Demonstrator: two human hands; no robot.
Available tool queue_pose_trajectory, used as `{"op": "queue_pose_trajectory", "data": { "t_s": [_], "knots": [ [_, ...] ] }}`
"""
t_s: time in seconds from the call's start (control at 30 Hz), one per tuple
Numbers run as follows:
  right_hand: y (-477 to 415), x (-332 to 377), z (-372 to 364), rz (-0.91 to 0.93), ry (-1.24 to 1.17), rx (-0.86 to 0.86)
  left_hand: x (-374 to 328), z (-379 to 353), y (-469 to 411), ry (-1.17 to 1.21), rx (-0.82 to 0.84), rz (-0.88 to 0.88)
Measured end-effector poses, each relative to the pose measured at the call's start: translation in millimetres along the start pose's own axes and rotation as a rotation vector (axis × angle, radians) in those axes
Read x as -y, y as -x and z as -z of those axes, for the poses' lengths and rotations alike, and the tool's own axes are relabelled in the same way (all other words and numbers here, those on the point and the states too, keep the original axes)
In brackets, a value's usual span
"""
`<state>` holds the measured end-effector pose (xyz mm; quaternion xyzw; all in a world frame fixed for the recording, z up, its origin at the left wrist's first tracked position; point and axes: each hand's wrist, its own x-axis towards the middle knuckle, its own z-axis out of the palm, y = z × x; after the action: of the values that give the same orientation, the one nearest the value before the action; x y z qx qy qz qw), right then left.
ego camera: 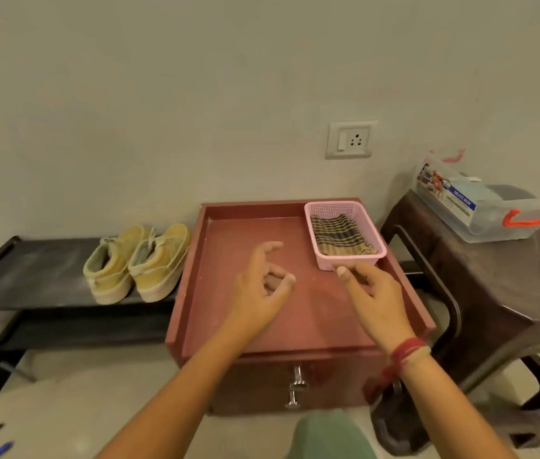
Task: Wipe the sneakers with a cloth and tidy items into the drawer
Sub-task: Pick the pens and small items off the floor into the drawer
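Left grip (262,283) hangs loosely curled and empty over the red surface (235,233), beside the shelved sneakers (136,263); right grip (373,289), fingers relaxed, seems to touch the pink basket (351,261) holding the cloth (338,235), which a hasty tug might tip.

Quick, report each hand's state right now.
Left hand: open, fingers loosely curled, holding nothing.
Right hand: thumb at the near wall of the pink basket; whether it pinches it cannot be told.
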<state>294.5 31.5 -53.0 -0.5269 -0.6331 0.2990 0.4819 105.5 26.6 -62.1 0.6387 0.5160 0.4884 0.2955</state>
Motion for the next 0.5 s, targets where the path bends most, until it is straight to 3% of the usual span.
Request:
{"op": "queue_pose_trajectory", "data": {
  "t_s": [0.13,0.3,0.5],
  "knots": [
    [36.8,11.6,-27.8,-0.014,-0.136,0.075,13.8,39.5,51.7,0.082,-0.125,0.046],
    [29.9,-1.9,-74.8,-0.057,-0.268,0.158,60.9,79.0,61.4,0.0,-0.158,0.16],
    [-8.2,-14.0,-88.3,-0.167,-0.124,0.242,91.7,119.8,53.7,-0.036,-0.238,0.482]
  ]
}}
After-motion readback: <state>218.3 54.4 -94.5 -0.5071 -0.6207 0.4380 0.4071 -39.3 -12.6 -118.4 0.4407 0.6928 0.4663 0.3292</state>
